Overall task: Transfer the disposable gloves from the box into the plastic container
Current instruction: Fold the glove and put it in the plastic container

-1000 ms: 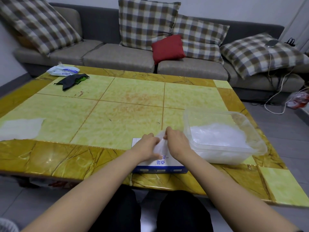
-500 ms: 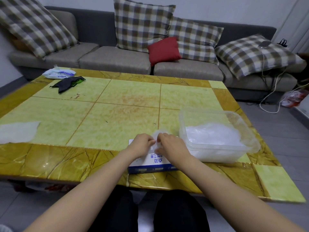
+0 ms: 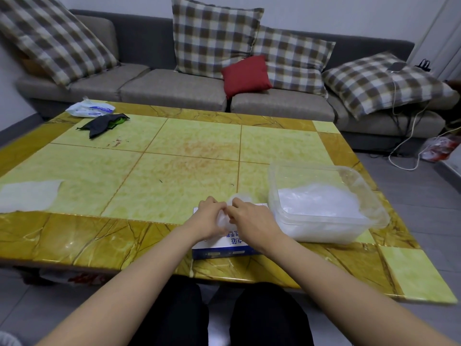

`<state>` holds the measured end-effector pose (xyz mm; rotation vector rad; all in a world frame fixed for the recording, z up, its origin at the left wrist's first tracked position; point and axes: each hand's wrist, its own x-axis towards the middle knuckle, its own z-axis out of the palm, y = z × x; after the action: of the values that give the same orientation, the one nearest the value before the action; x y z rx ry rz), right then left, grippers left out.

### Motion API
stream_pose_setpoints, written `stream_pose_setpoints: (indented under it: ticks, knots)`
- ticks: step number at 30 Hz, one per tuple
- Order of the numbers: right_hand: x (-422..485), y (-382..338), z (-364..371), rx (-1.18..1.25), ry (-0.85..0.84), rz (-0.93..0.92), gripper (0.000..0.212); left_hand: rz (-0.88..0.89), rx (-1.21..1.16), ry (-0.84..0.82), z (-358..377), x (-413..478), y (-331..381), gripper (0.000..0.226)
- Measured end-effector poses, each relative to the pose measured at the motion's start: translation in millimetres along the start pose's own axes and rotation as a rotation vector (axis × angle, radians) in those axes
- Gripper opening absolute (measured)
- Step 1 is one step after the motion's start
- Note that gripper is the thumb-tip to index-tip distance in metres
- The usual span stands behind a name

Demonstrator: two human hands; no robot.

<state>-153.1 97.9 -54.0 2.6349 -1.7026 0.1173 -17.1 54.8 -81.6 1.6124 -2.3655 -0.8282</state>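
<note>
At the near counter (image 3: 174, 158) edge | left hand (image 3: 208, 219) and right hand (image 3: 250, 217) both pinch a translucent glove (image 3: 223, 222) over the glove box (image 3: 222, 247) | plastic container (image 3: 329, 236), part-filled, stands just right of the box | I judge the right hand nearer to it.

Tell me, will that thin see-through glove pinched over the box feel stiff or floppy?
Probably floppy: the thin translucent plastic glove bunches and crumples between the left hand and right hand. Likely very light, since fingertip pinches suffice. It could cling or slip; the glove pile in the clear plastic container looks loosely fluffed.
</note>
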Motion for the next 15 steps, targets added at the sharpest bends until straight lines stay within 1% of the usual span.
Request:
stream_pose_setpoints:
  ticks: [2, 4, 6, 9, 11, 13, 15]
  knots:
    - [-1.3, -2.2, -0.7, 0.046, -0.011, 0.03, 0.024, 0.004, 0.017, -0.001, 0.1, 0.0, -0.6, 0.049]
    - [-1.4, -2.6, -2.4, 0.099, -0.006, 0.084, 0.019, 0.008, 0.026, 0.0, -0.3, -0.6, -1.3, 0.048]
    - [0.1, -0.1, -7.8, 0.106, 0.018, 0.132, 0.012, 0.012, 0.029, -0.001, -0.9, -0.9, -2.2, 0.047]
    - [0.7, 5.7, -16.1, 0.122, 0.066, 0.194, 0.012, 0.03, 0.047, 0.004, -0.6, -1.2, -3.3, 0.046]
    - [-1.0, 8.7, -22.4, 0.174, 0.121, 0.235, 0.011, 0.044, 0.042, 0.007, 1.8, -0.7, -4.8, 0.045]
    - [-2.4, 12.6, -33.7, 0.246, 0.223, 0.278, 0.008, 0.044, 0.041, 0.008, 4.3, -1.7, -5.1, 0.045]
    - [-1.8, 18.2, -50.9, 0.241, 0.324, 0.299, 0.008, 0.038, 0.044, 0.01, 5.2, -2.3, -4.0, 0.05]
